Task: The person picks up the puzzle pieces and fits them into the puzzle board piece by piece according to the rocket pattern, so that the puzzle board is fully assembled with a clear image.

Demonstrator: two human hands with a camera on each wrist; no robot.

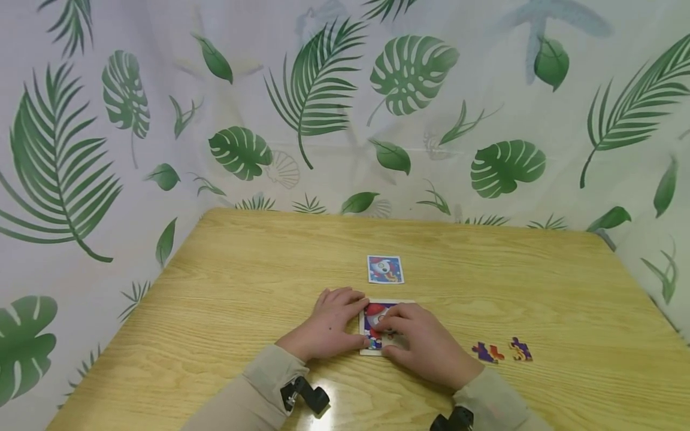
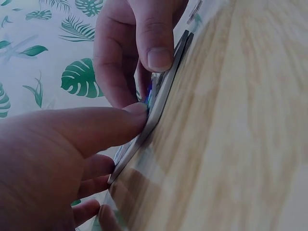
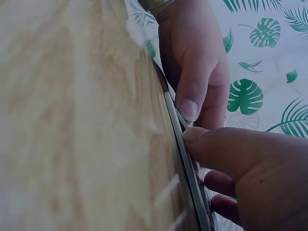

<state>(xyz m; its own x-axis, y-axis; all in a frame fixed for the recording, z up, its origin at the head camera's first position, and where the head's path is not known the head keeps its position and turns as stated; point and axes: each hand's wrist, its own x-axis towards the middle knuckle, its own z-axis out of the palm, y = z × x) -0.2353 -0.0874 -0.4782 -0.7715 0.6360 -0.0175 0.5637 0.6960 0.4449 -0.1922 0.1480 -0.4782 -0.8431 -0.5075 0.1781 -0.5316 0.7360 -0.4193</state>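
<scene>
Steadying the board [image 1: 371, 326] by its left side on the table [image 1: 242, 287] with my left hand [image 1: 330, 326], I judge it light, stiff, best held by edges, but can't tell whether my right hand [image 1: 428, 345] pinches anything.

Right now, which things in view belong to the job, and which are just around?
Part of the job, by the look of it:
puzzle board
loose puzzle pieces
picture card, probably the reference

Just around:
table
leaf-print backdrop
black wrist devices

On the worktop [image 1: 242, 257], a card [image 1: 385, 269] lies nearest the far edge, a puzzle board [image 1: 390, 301] before it, loose pieces [image 1: 521, 350] nearest the right.
</scene>
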